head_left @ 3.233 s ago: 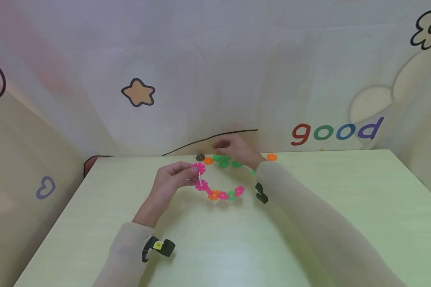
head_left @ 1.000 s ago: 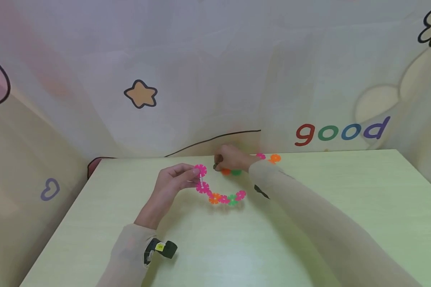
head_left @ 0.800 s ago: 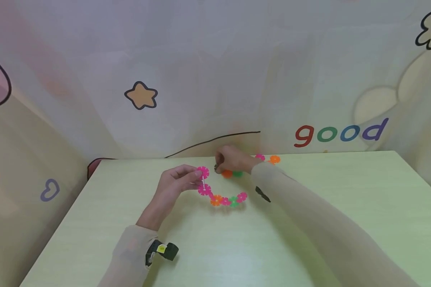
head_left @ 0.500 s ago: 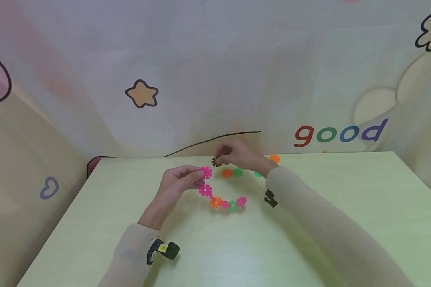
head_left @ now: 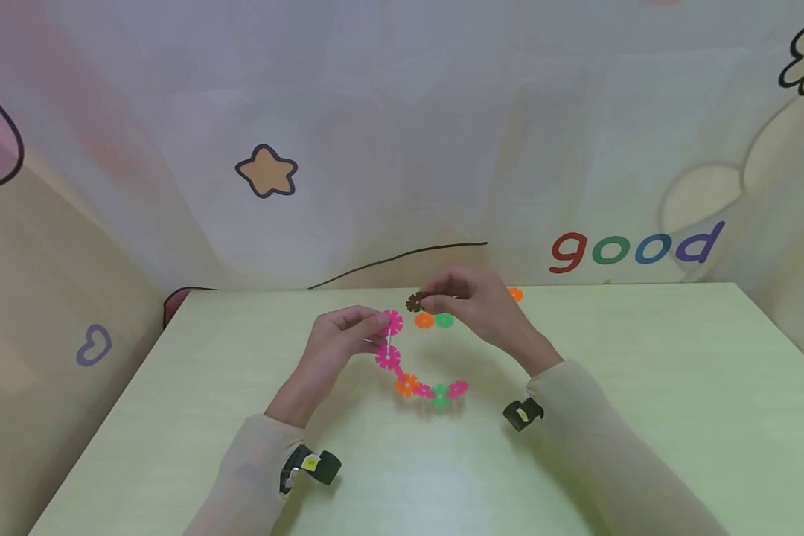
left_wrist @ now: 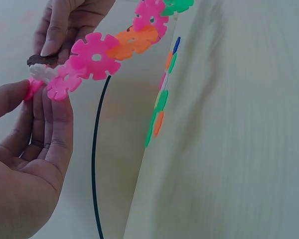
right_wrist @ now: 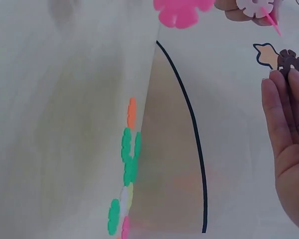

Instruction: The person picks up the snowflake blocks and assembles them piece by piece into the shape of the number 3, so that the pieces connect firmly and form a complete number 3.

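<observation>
My left hand (head_left: 335,339) pinches one end of a chain of interlocking snowflake discs, at a pink disc (head_left: 392,322). In the left wrist view a white disc (left_wrist: 42,72) joins that pink one to more of the chain. From there a pink disc (head_left: 388,357), an orange disc (head_left: 407,385) and several pink and green ones curve down to the right, above the table. My right hand (head_left: 479,305) holds a dark brown disc (right_wrist: 290,62) between thumb and fingers. In the head view the brown disc is just right of the left hand's pink disc, apart from it.
Loose discs lie along the table's far edge: an orange one (head_left: 424,320), a green one (head_left: 444,320), another orange one (head_left: 516,295) and several more partly hidden by the right hand. A printed cloth backdrop (head_left: 388,164) rises behind the pale table (head_left: 402,476).
My right hand has picked up the brown disc from the far edge and brought it up and towards me, to the right. The left hand keeps its pinch and has shifted slightly right.
</observation>
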The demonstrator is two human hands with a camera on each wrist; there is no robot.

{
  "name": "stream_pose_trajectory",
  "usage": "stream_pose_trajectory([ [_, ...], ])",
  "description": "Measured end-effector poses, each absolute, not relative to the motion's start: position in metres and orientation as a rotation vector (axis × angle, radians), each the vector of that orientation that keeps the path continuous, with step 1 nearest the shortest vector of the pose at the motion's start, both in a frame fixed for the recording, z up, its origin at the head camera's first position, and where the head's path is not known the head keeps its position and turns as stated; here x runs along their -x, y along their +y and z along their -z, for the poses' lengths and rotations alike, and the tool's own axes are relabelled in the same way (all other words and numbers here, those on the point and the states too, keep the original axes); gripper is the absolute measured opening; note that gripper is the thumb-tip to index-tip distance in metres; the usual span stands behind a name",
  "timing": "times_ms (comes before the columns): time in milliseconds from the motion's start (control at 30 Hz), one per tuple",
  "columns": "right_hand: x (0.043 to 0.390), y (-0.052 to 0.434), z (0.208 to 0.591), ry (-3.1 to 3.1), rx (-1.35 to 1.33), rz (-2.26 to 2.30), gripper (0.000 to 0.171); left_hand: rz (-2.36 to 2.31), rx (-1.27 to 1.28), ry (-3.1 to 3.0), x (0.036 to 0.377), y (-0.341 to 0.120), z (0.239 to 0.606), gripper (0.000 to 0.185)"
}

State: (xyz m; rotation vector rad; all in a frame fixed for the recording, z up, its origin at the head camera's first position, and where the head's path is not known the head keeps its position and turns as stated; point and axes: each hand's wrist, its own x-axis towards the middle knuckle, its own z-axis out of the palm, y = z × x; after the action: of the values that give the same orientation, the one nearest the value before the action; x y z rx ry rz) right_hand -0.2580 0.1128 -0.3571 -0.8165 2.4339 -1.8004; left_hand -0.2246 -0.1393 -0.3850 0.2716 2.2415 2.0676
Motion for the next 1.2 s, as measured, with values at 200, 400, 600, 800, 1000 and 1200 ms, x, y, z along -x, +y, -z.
stream_pose_trajectory([
  [200, 0.249, 0.114, 0.363, 2.366, 0.847, 1.886, 0.009, -2.057, -0.271, 2.22, 0.223, -0.135, 0.385, 0.025],
  [400, 0.247, 0.111, 0.362, 2.385, 0.904, 1.902, 0.01, -2.059, -0.299, 2.197, 0.22, -0.134, 0.382, 0.025],
  [600, 0.246, 0.107, 0.363, 2.4, 0.961, 1.907, 0.012, -2.036, -0.325, 2.202, 0.221, -0.134, 0.383, 0.026],
  [800, 0.243, 0.105, 0.367, 2.46, 0.975, 1.904, 0.013, -2.011, -0.337, 2.234, 0.22, -0.133, 0.383, 0.026],
  [1000, 0.238, 0.1, 0.371, 2.468, 0.965, 1.935, 0.013, -2.004, -0.314, 2.246, 0.22, -0.131, 0.383, 0.024],
  [1200, 0.236, 0.097, 0.373, 2.461, 0.929, 1.949, 0.013, -2.014, -0.317, 2.233, 0.219, -0.132, 0.384, 0.023],
])
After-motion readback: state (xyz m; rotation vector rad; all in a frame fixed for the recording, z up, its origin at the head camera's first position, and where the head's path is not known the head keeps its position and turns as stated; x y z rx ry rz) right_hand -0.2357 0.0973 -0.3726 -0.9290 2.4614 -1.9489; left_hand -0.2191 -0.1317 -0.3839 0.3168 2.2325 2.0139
